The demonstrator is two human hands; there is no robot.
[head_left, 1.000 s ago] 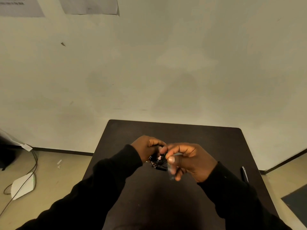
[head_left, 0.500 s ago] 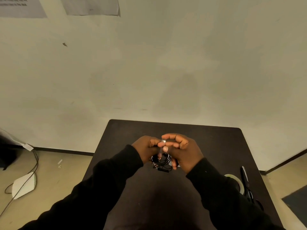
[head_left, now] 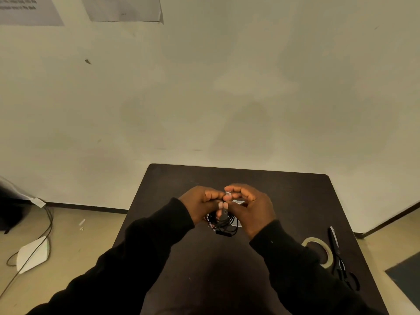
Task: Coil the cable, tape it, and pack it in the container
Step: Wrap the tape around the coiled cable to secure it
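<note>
While both hands meet above the middle of the tabletop (head_left: 284, 189), the coiled black cable (head_left: 223, 222) hangs just below and between them, w/ its loops showing under the knuckles. Left hand (head_left: 200, 204) has fingers curled, pinching the top of the coil; right hand (head_left: 252, 208) is curled too, fingertips touching the left's and pinching a small pale strip, prob. tape (head_left: 228, 193), right at the coil's top. Tape roll (head_left: 319, 252) lies flat near the tabletop's right edge, w/ scissors (head_left: 339, 258) just beside it, closer to that edge, both well apart from the hands.
</note>
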